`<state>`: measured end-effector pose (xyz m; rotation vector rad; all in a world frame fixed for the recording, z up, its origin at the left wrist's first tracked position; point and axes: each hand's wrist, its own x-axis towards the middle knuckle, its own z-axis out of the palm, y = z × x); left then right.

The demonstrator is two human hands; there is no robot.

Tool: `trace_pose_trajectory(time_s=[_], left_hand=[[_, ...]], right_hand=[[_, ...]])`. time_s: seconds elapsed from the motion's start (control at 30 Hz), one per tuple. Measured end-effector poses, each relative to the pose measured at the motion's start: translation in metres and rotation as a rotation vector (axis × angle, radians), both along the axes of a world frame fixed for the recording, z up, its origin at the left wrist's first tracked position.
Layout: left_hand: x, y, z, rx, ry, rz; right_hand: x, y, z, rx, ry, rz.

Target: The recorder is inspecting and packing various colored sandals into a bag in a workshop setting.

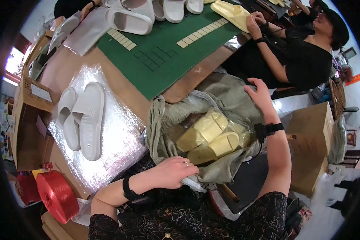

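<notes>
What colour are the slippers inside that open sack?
Pale yellow slippers, wrapped in clear plastic, seen in the head view.

The left hand (173,173) is lying low and near the body, palm down, fingers curled together and pointing right, a ring showing on one finger. Its grip is closing on a fold beneath the fingertips. The left forearm is coming in from the lower left, bent at the elbow, with a dark band round the wrist. The right hand (261,95) is reaching farther out, palm down, fingers spread a little and pressing flat, thumb pointing left. The right forearm is running almost straight up from the lower edge, a black strap sitting on its wrist.
</notes>
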<state>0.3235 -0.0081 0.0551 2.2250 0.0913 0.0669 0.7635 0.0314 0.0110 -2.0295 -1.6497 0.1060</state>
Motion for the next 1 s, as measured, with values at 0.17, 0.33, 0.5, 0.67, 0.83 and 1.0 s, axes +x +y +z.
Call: trace_pose_trajectory(time_s=[0.17,0.33,0.5,0.67,0.83,1.0], left_hand=[[-0.002,0.007,0.018,0.017,-0.006,0.074],[-0.003,0.001,0.037,0.176,0.110,0.095],[0.003,-0.003,0.039,0.084,0.065,0.363],[0.012,0.002,0.033,-0.119,-0.217,0.658],[0.016,0.001,0.039,0.031,-0.352,0.697],[0.026,-0.019,0.049,0.253,-0.293,0.550]], right_hand=[[0.019,-0.063,0.064,-0.300,-0.156,-0.191],[0.022,-0.145,0.124,-0.628,0.034,-0.317],[0.033,-0.221,0.111,-0.730,0.453,-0.451],[0.039,-0.291,-0.013,-0.856,0.771,-0.760],[-0.004,-0.296,-0.119,-0.389,1.455,-0.902],[-0.005,-0.285,-0.130,0.208,1.758,-0.608]])
